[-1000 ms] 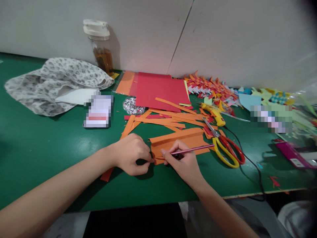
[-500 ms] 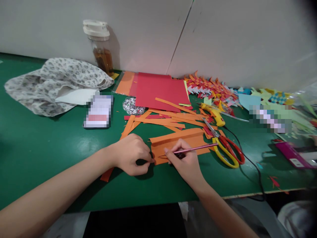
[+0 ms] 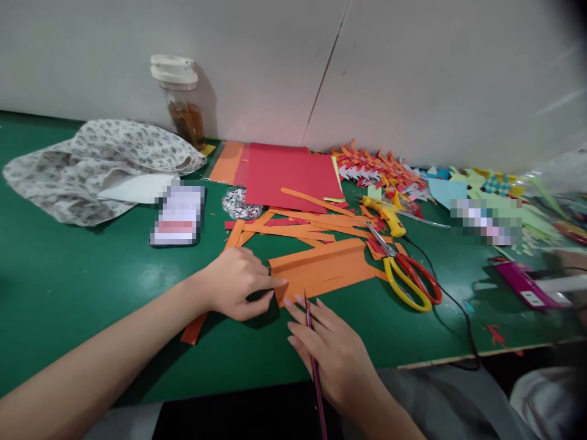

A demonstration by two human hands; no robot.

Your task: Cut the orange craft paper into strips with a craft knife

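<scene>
My left hand (image 3: 238, 282) presses its fingertips on the left corner of a folded orange paper (image 3: 325, 269) lying on the green table (image 3: 92, 287). My right hand (image 3: 332, 351) lies flat just below that paper, palm down, with a thin pink pencil (image 3: 314, 360) held between its fingers, tip pointing toward the paper. Loose orange strips (image 3: 293, 229) lie just beyond the paper.
Red and yellow scissors (image 3: 408, 272) and a yellow glue gun (image 3: 385, 214) with a black cord lie to the right. Red sheets (image 3: 288, 174), woven paper fish (image 3: 380, 168), a bottle (image 3: 181, 98), a floral cloth (image 3: 101, 162) and a purple tool (image 3: 527, 287) ring the area.
My right hand pulled back off the orange paper toward me and flattened, turning the pencil from sideways to pointing away. The view shifted slightly downward.
</scene>
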